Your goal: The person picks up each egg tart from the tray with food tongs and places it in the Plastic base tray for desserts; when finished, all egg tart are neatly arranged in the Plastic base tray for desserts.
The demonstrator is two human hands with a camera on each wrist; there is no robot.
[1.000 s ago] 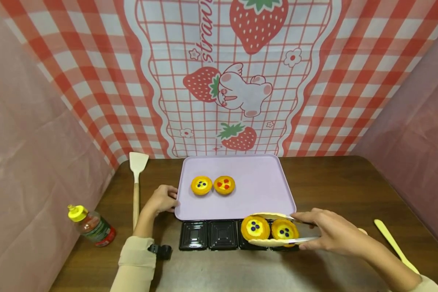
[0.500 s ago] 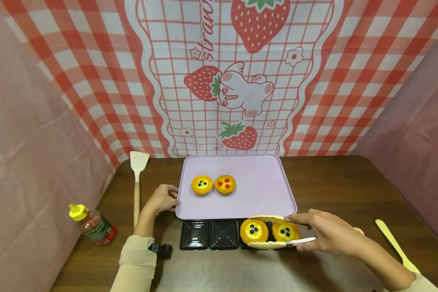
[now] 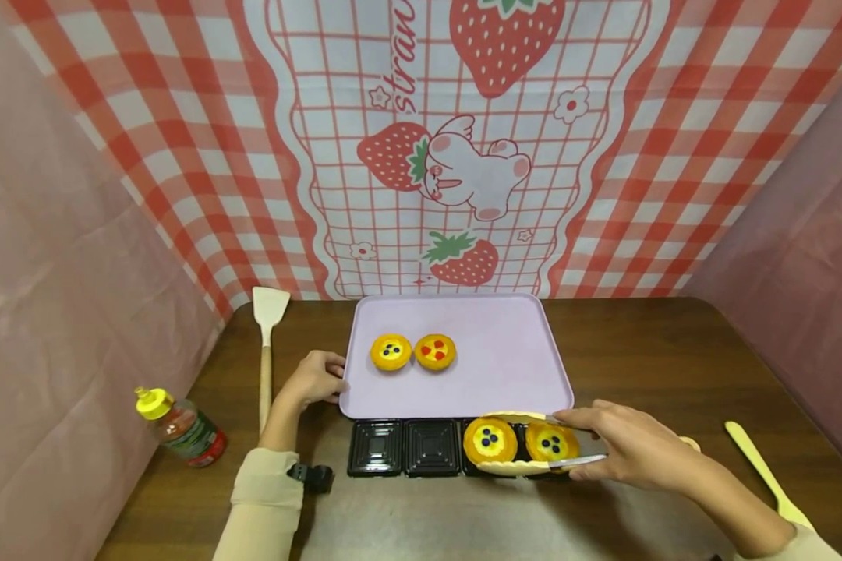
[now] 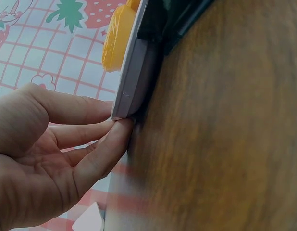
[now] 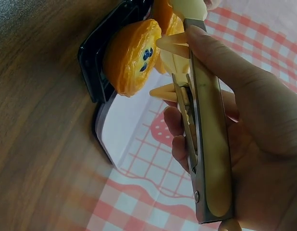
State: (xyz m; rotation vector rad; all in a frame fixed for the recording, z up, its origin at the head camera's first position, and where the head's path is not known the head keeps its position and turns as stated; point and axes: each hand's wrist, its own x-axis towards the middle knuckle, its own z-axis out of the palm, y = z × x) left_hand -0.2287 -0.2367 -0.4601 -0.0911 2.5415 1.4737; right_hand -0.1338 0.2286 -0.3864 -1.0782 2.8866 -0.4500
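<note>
My left hand (image 3: pixel 316 378) pinches the left rim of a lilac tray (image 3: pixel 498 343), thumb and fingers on either side of it in the left wrist view. On that tray sit one tart with blue berries (image 3: pixel 390 353) and one with red pieces (image 3: pixel 435 353). My right hand (image 3: pixel 638 444) grips cream-tipped metal tongs (image 5: pixel 211 144). Between the tong tips is a blueberry tart (image 3: pixel 489 442), at the third compartment of a black tray (image 3: pixel 431 447). Another blueberry tart (image 5: pixel 131 57) sits in the rightmost compartment, between the tong arms.
A yellow-capped bottle (image 3: pixel 181 427) leans at the left, near a spatula (image 3: pixel 267 343) with a wooden handle. A pale yellow utensil (image 3: pixel 758 467) lies at the right edge. Behind the tray hangs a strawberry-print cloth (image 3: pixel 463 187).
The tongs and the blueberry tart between their tips have shifted slightly down towards the near side. My left hand stays on the lilac tray's rim. The head view has tilted a little.
</note>
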